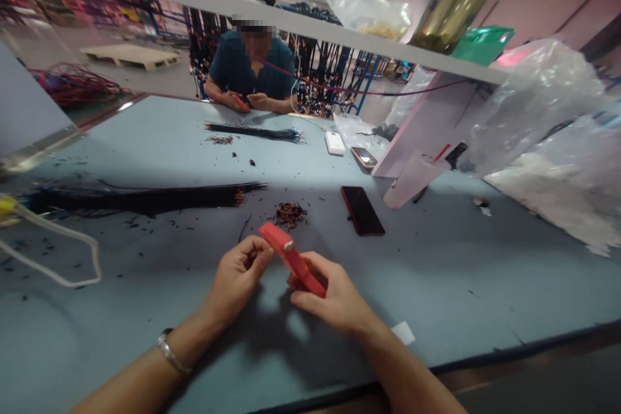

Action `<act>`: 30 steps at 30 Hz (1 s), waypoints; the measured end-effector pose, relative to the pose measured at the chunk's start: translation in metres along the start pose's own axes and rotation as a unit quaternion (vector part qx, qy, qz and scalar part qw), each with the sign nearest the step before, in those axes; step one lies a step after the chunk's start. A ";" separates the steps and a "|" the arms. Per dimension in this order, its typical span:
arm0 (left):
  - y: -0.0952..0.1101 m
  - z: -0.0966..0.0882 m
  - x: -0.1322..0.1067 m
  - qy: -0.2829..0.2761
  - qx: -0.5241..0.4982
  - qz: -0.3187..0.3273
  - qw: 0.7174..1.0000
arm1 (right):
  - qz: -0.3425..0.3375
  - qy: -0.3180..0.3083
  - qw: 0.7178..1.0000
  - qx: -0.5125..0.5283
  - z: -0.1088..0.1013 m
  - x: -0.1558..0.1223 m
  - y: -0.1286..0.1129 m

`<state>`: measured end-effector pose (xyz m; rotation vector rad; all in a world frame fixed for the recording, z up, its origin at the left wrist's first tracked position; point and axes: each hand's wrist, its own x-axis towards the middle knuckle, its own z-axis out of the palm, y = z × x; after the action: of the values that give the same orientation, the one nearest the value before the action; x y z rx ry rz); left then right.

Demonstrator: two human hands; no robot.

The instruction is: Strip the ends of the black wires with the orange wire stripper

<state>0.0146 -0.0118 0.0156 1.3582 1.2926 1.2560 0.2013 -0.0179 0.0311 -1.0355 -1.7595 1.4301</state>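
My right hand is wrapped round the handles of a red wire stripper, its head tilted up to the left. My left hand, wearing a silver bracelet on the wrist, is closed in a pinch right beside the tool's head. A thin dark wire with a bluish end sticks up behind its knuckles; the pinched part is hidden. Just beyond the tool lies a small heap of dark and copper-coloured scraps. A thick bundle of black wires stretches across the table to the left.
Across the table a co-worker holds a red tool over another wire bundle. A phone, a second phone and a white box lie to the right. A shelf spans overhead; plastic bags stand right.
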 end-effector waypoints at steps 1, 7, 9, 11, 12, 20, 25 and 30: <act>0.000 0.000 0.000 0.010 0.014 -0.007 1.000 | 0.022 -0.031 0.997 0.068 -0.001 0.001 0.002; 0.009 0.001 0.001 0.050 0.069 -0.005 0.996 | 0.122 -0.075 0.934 0.327 0.000 0.006 0.017; 0.012 0.002 0.002 0.052 0.086 -0.011 0.995 | 0.128 -0.071 0.928 0.342 0.001 0.008 0.019; 0.015 0.002 0.003 0.052 0.096 -0.023 0.994 | 0.125 -0.066 0.928 0.344 0.002 0.008 0.019; 0.016 0.003 0.003 0.052 0.097 -0.028 0.994 | 0.123 -0.064 0.930 0.339 0.002 0.008 0.019; 0.019 0.008 0.002 0.031 0.070 -0.029 0.997 | 0.074 -0.049 0.984 0.152 0.000 0.008 0.009; 0.018 0.008 -0.001 0.020 0.054 -0.011 0.998 | -0.007 0.033 0.993 -0.110 0.002 0.006 -0.007; 0.013 0.008 -0.002 -0.006 -0.037 -0.004 0.999 | -0.090 0.095 0.957 -0.261 0.010 0.004 -0.001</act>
<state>0.0243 -0.0149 0.0272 1.3049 1.2300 1.2749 0.1901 -0.0191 0.0303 -1.1888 -2.0739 0.7374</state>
